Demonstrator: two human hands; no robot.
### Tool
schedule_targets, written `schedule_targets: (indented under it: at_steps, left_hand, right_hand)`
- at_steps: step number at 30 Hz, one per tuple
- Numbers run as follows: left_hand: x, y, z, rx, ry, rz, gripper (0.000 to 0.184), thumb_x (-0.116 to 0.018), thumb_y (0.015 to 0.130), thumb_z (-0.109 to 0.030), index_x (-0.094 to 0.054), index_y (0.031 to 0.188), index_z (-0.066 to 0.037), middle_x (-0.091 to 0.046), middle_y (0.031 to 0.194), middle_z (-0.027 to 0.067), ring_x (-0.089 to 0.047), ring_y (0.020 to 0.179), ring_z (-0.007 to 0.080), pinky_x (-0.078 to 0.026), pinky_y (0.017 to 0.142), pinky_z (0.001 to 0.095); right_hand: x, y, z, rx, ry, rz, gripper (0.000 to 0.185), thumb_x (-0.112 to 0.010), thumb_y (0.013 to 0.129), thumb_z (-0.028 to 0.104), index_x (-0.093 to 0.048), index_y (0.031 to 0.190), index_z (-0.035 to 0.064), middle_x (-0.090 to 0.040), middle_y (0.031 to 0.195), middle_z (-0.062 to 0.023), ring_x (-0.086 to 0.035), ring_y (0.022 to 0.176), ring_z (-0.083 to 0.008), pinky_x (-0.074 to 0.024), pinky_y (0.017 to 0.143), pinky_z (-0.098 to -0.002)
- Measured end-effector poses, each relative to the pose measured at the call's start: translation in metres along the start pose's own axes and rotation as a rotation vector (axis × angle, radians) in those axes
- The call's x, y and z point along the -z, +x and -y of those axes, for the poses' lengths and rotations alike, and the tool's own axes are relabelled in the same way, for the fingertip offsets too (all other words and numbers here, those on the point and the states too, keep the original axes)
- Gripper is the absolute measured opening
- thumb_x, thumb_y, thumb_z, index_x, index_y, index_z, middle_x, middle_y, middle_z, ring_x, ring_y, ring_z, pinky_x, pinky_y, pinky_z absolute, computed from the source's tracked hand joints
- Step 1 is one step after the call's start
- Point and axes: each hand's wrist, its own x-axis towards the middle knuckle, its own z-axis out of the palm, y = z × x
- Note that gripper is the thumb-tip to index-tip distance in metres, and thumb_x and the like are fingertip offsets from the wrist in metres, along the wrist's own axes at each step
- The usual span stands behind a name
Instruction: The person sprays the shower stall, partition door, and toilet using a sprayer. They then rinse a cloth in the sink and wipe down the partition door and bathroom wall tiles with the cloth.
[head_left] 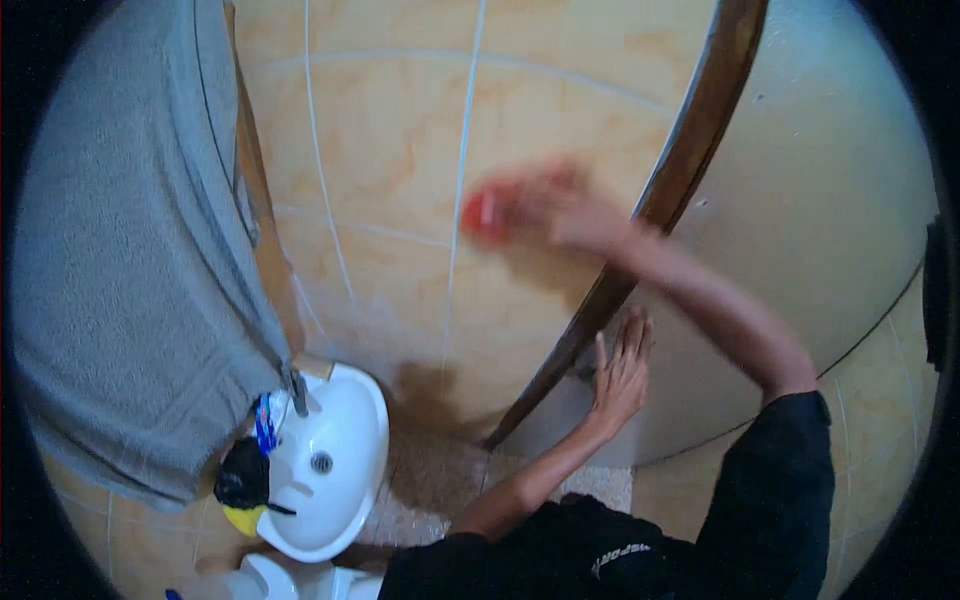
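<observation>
My right hand (575,215), smeared by motion, is wrapped round a red rounded object (487,215) at the beige tiled wall (390,130). The blur hides what kind of object it is, and I cannot tell whether it touches the tiles. Lower down, my left hand (623,375) lies flat with its fingers stretched out on the pale door panel (800,170), just right of the brown edge (690,150). Nothing shows in that hand.
A grey towel (140,250) hangs at the left. Below it, a white washbasin (345,470) juts from the wall, with a tap (299,392), a blue-and-white packet (265,425) and a black plastic bag (243,473) at its side. The floor (420,485) looks wet.
</observation>
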Motion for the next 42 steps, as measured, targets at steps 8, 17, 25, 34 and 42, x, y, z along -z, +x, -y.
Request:
schedule_targets:
  at_steps: [8, 17, 25, 34, 42]
  left_hand:
    - [-0.005, -0.006, -0.006, 0.080, 0.002, -0.001, 0.094, -0.068, 0.068, -0.014, -0.011, 0.141, 0.004, -0.004, 0.148, 0.0241, -0.011, 0.138, 0.0364, -0.015, 0.105, 0.0595]
    - [-0.025, -0.012, -0.005, 0.055, 0.175, -0.121, 0.089, -0.068, 0.065, -0.020, -0.025, 0.138, 0.004, -0.014, 0.147, 0.0235, -0.016, 0.136, 0.0366, -0.017, 0.105, 0.0586]
    - [-0.008, -0.016, -0.013, 0.084, 0.047, -0.061, 0.087, -0.067, 0.067, -0.021, -0.025, 0.138, 0.005, -0.010, 0.148, 0.0245, -0.013, 0.137, 0.0372, -0.015, 0.106, 0.0593]
    - [-0.027, -0.016, -0.008, 0.051, 0.171, 0.118, 0.092, -0.066, 0.068, -0.009, -0.012, 0.141, 0.004, -0.004, 0.148, 0.0245, -0.012, 0.137, 0.0372, -0.013, 0.107, 0.0574]
    - [-0.010, -0.007, -0.018, 0.085, -0.033, 0.003, 0.095, -0.066, 0.067, -0.008, -0.009, 0.142, 0.003, 0.000, 0.149, 0.0234, -0.010, 0.137, 0.0376, -0.012, 0.107, 0.0567]
  right_hand:
    - [0.080, 0.023, 0.003, -0.264, -0.906, -0.771, 0.036, -0.048, 0.093, 0.020, -0.048, 0.128, 0.0132, -0.055, 0.107, -0.0163, -0.052, 0.100, -0.0319, -0.0427, 0.083, -0.0489]
    - [-0.014, -0.057, 0.026, -0.146, -0.603, 0.076, 0.065, -0.046, 0.077, 0.000, -0.042, 0.135, 0.0293, -0.044, 0.135, -0.0071, -0.041, 0.123, -0.0286, -0.0311, 0.099, -0.0462]
    - [-0.016, -0.042, -0.015, -0.454, -0.613, 0.148, 0.045, -0.043, 0.085, 0.006, -0.048, 0.129, 0.0127, -0.055, 0.119, -0.0144, -0.050, 0.114, -0.0269, -0.0335, 0.098, -0.0405]
    - [-0.064, -0.077, 0.039, -0.050, -0.606, 0.064, 0.065, -0.051, 0.076, 0.004, -0.042, 0.133, 0.0325, -0.042, 0.134, -0.0010, -0.043, 0.119, -0.0243, -0.0344, 0.093, -0.0513]
    - [0.068, -0.009, 0.003, -0.393, -0.522, -0.490, 0.049, -0.054, 0.087, 0.017, -0.042, 0.134, 0.0198, -0.047, 0.123, -0.0122, -0.040, 0.117, -0.0318, -0.0332, 0.095, -0.0459]
